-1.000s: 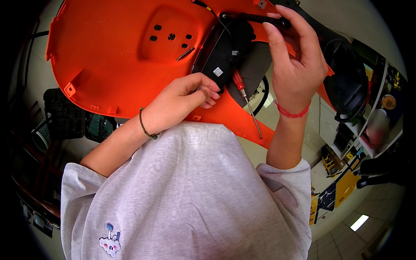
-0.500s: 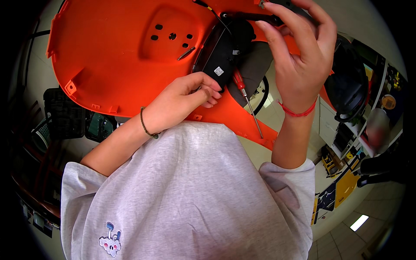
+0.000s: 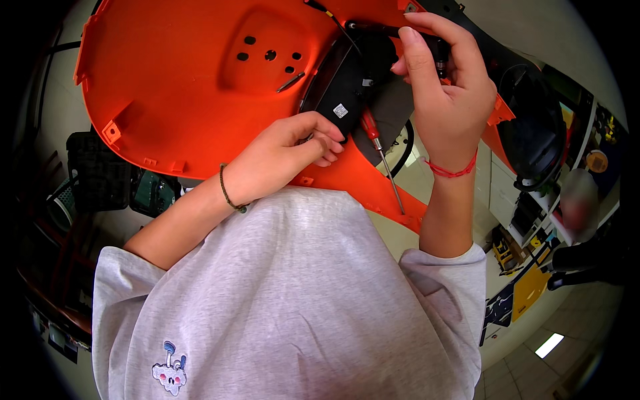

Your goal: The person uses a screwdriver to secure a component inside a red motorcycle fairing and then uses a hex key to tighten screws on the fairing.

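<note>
A large orange plastic shell (image 3: pixel 153 80) fills the upper view, with a black housing (image 3: pixel 343 80) lying across its right part. Curled around the housing's lower end, my left hand (image 3: pixel 300 150) touches it with its fingertips. My right hand (image 3: pixel 450 100) is higher up, thumb and fingers curled around a black bar-like tool (image 3: pixel 379 29) above the housing, partly hidden by the fingers. A thin cable with a yellow band (image 3: pixel 331 15) crosses the housing. A red-handled screwdriver (image 3: pixel 371 125) lies below it, and a short metal bit (image 3: pixel 291 81) rests on the shell.
A black tool case (image 3: pixel 98 170) and a mesh basket (image 3: pixel 61 203) are at the left. At the right are a black curved part (image 3: pixel 533 137), shelving with assorted items, yellow panels (image 3: pixel 530 290) and tiled floor (image 3: pixel 567 353). My shirt covers the lower middle.
My right hand rose and shifted right, then came back down-left, its thumb now bent over the black tool. My left hand stays at the housing's end, moving only slightly.
</note>
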{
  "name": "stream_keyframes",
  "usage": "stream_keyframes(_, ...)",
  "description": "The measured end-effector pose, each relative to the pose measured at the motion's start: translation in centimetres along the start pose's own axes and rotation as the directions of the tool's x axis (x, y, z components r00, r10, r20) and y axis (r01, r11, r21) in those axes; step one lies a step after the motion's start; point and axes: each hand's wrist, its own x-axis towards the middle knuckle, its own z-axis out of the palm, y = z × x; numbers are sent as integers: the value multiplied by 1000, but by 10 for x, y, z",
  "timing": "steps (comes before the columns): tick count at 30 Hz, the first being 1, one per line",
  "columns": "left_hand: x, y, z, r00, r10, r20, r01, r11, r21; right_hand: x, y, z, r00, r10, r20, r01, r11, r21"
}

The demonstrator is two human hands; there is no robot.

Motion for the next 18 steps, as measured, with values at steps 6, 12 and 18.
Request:
stream_keyframes(6, 0, 1, 0, 1000, -4, 7, 4, 1000, -3, 3, -6, 9, 988, 153, -3, -143, 928, 343)
stream_keyframes(12, 0, 2, 2, 1000, 2, 5, -2, 1000, 2, 14, 19, -2, 969, -245, -26, 244, 969, -40)
stream_keyframes(18, 1, 0, 1, 1000, 9, 3, -9, 1000, -6, 24, 46, 27, 910, -329, -252, 361, 928, 94)
